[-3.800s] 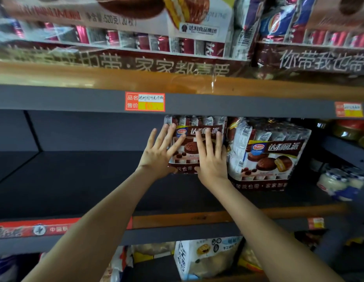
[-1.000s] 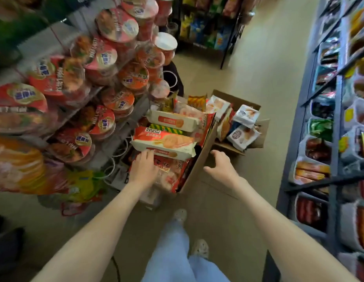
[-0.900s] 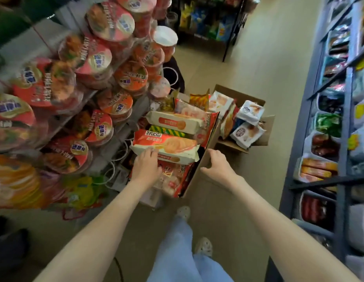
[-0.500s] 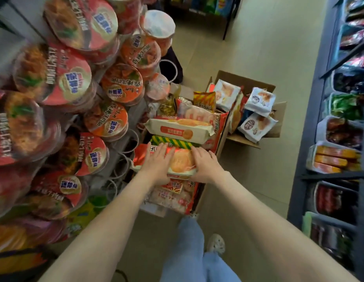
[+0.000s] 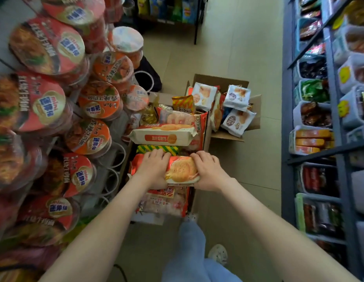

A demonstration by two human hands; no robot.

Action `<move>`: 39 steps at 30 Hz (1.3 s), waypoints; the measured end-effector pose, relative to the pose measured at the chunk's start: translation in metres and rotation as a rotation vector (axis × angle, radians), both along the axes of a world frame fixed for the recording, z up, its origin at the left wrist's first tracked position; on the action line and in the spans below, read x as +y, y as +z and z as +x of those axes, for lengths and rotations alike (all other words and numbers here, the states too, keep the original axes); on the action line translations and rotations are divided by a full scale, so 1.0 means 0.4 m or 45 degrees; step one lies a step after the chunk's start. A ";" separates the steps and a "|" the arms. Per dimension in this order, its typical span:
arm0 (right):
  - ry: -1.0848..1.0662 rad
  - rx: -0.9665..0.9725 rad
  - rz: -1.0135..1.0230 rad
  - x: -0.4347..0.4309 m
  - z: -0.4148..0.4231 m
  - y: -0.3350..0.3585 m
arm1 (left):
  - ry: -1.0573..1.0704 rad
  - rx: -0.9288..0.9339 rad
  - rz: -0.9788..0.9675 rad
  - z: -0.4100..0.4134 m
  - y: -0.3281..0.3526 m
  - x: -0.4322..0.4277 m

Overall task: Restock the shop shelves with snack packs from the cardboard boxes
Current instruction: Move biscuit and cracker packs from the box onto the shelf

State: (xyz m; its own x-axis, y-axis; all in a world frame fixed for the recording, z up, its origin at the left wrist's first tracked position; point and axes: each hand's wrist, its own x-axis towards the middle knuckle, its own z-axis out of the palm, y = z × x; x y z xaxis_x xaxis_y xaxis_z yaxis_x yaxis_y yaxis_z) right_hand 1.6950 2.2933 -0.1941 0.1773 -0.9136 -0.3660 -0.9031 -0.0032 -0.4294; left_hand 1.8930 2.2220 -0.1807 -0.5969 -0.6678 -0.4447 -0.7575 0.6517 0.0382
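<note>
Gripping the orange biscuit pack (image 5: 182,169) at both ends, my left hand (image 5: 151,169) and right hand (image 5: 209,171) curl fingers over its far edge, likely to lift it level off the heaped cardboard box (image 5: 206,131); a second box (image 5: 219,81) waits at its one o'clock.

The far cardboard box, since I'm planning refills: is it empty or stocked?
Stocked: white snack packs pile above the rim of the far cardboard box, whose flaps stand open.

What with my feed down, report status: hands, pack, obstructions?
Left hand and right hand grip orange biscuit pack. Pack lies atop stack in near cardboard box. Nothing over it.
</note>
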 end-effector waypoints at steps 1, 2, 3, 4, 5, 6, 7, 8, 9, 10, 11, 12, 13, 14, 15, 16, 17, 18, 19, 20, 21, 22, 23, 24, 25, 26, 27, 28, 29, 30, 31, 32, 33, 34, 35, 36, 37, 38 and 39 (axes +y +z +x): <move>-0.037 -0.010 -0.012 0.021 -0.025 0.016 | -0.033 0.012 -0.013 -0.027 0.021 0.006; -0.079 -0.015 -0.025 0.043 -0.053 0.032 | -0.068 0.016 -0.022 -0.061 0.045 0.013; -0.124 -0.014 -0.040 0.067 -0.083 0.049 | -0.103 0.016 -0.035 -0.099 0.071 0.022; -0.174 -0.008 -0.064 0.093 -0.117 0.070 | -0.139 0.024 -0.058 -0.139 0.095 0.032; -0.231 -0.006 -0.091 0.121 -0.153 0.090 | -0.176 0.049 -0.086 -0.184 0.117 0.044; -0.294 -0.007 -0.125 0.153 -0.192 0.112 | -0.214 0.090 -0.117 -0.230 0.138 0.058; -0.354 -0.007 -0.158 0.187 -0.232 0.133 | -0.256 0.132 -0.147 -0.280 0.160 0.074; -0.407 -0.001 -0.196 0.224 -0.274 0.154 | -0.304 0.165 -0.175 -0.332 0.184 0.094; -0.458 0.018 -0.240 0.265 -0.316 0.176 | -0.354 0.187 -0.199 -0.384 0.208 0.118; -0.518 0.050 -0.283 0.310 -0.357 0.197 | -0.397 0.211 -0.215 -0.438 0.232 0.145; -0.593 0.098 -0.326 0.359 -0.398 0.218 | -0.425 0.241 -0.222 -0.491 0.256 0.177; -0.689 0.149 -0.375 0.411 -0.436 0.241 | -0.440 0.276 -0.220 -0.544 0.277 0.211; -0.802 0.193 -0.425 0.468 -0.473 0.262 | -0.451 0.319 -0.218 -0.597 0.296 0.250; -0.926 0.219 -0.485 0.526 -0.503 0.284 | -0.458 0.370 -0.217 -0.648 0.315 0.291; -1.057 0.205 -0.543 0.584 -0.527 0.305 | -0.459 0.430 -0.212 -0.697 0.331 0.335; -1.191 0.153 -0.614 0.641 -0.546 0.326 | -0.454 0.496 -0.201 -0.743 0.351 0.383; -1.326 0.083 -0.708 0.695 -0.561 0.348 | -0.443 0.564 -0.181 -0.786 0.370 0.433; -1.454 0.014 -0.814 0.745 -0.576 0.362 | -0.432 0.638 -0.154 -0.827 0.390 0.484; -1.569 -0.049 -0.938 0.791 -0.583 0.382 | -0.427 0.713 -0.123 -0.864 0.409 0.535; -1.672 -0.113 -1.052 0.832 -0.587 0.405 | -0.427 0.781 -0.097 -0.899 0.428 0.585; -1.745 -0.178 -1.153 0.867 -0.594 0.424 | -0.432 0.838 -0.081 -0.930 0.444 0.634; -1.787 -0.263 -1.232 0.897 -0.601 0.449 | -0.432 0.881 -0.068 -0.959 0.459 0.680; -1.823 -0.387 -1.261 0.923 -0.607 0.474 | -0.424 0.913 -0.054 -0.983 0.474 0.721; -1.857 -0.513 -1.253 0.946 -0.616 0.494 | -0.414 0.943 -0.036 -1.004 0.489 0.757; -1.887 -0.617 -1.235 0.968 -0.627 0.507 | -0.405 0.976 -0.010 -1.021 0.503 0.789; -1.917 -0.719 -1.213 0.988 -0.641 0.514 | -0.401 1.016 0.025 -1.035 0.518 0.817; -1.934 -0.836 -1.205 1.006 -0.651 0.526 | -0.400 1.056 0.068 -1.048 0.531 0.839; -1.941 -0.942 -1.203 1.021 -0.662 0.537 | -0.403 1.091 0.103 -1.059 0.544 0.856; -1.944 -1.013 -1.205 1.032 -0.670 0.550 | -0.413 1.114 0.126 -1.068 0.558 0.869; -1.947 -1.052 -1.227 1.043 -0.678 0.563 | -0.434 1.125 0.140 -1.078 0.570 0.877; -1.946 -1.078 -1.258 1.052 -0.686 0.574 | -0.466 1.126 0.162 -1.087 0.583 0.880; -1.932 -1.101 -1.296 1.058 -0.694 0.590 | -0.509 1.129 0.204 -1.097 0.597 0.879; -1.931 -1.109 -1.334 1.062 -0.702 0.604 | -0.562 1.138 0.268 -1.106 0.613 0.875; -1.944 -1.092 -1.360 1.065 -0.711 0.621 | -0.621 1.140 0.344 -1.114 0.628 0.866; -1.956 -1.073 -1.387 1.066 -0.719 0.638 | -0.682 1.130 0.409 -1.121 0.647 0.857; -1.978 -1.069 -1.422 1.066 -0.730 0.653 | -0.744 1.118 0.463 -1.128 0.664 0.846; -1.989 -1.084 -1.464 1.064 -0.737 0.676 | -0.807 1.120 0.510 -1.134 0.684 0.835; -1.994 -1.114 -1.494 1.060 -0.745 0.695 | -0.855 1.136 0.563 -1.141 0.702 0.824; -1.996 -1.136 -1.503 1.058 -0.757 0.710 | -0.886 1.154 0.625 -1.150 0.717 0.811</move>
